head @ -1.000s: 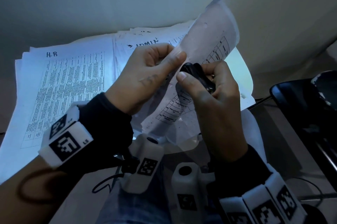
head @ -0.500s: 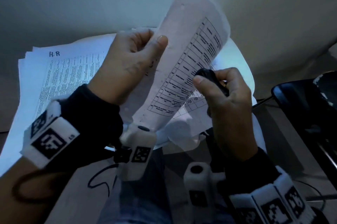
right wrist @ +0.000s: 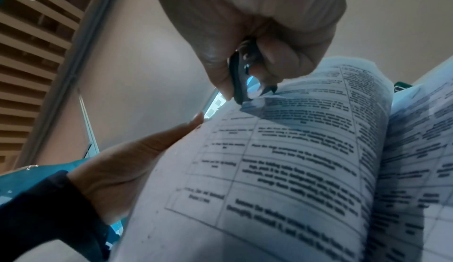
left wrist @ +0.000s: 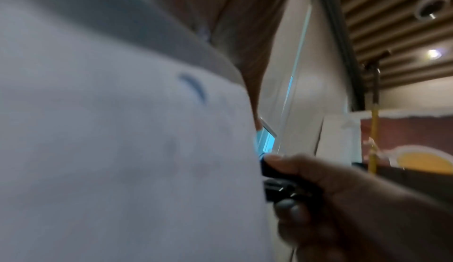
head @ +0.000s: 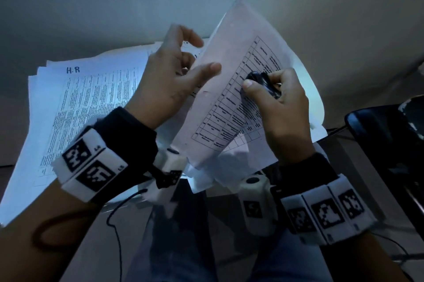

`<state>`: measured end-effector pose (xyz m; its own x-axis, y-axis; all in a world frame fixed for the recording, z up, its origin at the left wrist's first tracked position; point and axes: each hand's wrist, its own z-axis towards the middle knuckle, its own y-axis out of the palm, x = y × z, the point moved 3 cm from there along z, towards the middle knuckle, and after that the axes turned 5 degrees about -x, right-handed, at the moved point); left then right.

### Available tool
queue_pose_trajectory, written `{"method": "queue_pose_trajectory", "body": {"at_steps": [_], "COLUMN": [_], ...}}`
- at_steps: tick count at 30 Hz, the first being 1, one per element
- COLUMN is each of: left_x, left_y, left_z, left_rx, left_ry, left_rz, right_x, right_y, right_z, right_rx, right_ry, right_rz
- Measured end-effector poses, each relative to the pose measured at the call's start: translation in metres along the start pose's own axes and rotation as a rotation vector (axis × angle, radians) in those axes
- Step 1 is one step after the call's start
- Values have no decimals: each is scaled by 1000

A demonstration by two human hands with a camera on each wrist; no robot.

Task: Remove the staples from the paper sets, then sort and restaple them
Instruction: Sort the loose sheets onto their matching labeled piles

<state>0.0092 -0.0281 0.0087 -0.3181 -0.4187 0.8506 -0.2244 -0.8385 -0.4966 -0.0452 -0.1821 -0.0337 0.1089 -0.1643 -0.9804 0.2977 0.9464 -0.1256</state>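
A paper set with a printed table stands raised over my lap, its top sheet curling upward. My right hand grips a black staple remover and holds it against the front of that sheet. In the right wrist view the staple remover points its tip at the sheet's upper edge. My left hand is at the sheet's left edge: the thumb lies straight on the paper, the fingers are spread and blurred beside it. In the left wrist view blurred white paper fills the left, with the remover beside it.
A stack of printed sheets marked "H.R" lies on the table at the left, with more sheets behind the raised set. A dark object stands at the right. A thin black cable hangs near my knees.
The left hand lifted the top sheet upward and away from the remover, then loosened its pinch; its fingers now spread. The right hand kept the remover and shifted slightly right.
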Motion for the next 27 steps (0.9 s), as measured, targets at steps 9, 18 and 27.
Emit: {"method": "queue_pose_trajectory", "body": {"at_steps": [9, 18, 27], "left_x": [-11, -11, -22], "left_y": [-9, -2, -11], "left_z": [-9, -12, -27], "left_rx": [-284, -28, -166], "left_ry": [-161, -34, -193], "left_rz": [-310, 67, -397], "right_x": [-3, -6, -3], "right_y": [3, 24, 34], "right_z": [-5, -41, -45], "right_rx": [-11, -170, -143], "right_ry": [-5, 11, 4], "right_rz": [19, 72, 2]}}
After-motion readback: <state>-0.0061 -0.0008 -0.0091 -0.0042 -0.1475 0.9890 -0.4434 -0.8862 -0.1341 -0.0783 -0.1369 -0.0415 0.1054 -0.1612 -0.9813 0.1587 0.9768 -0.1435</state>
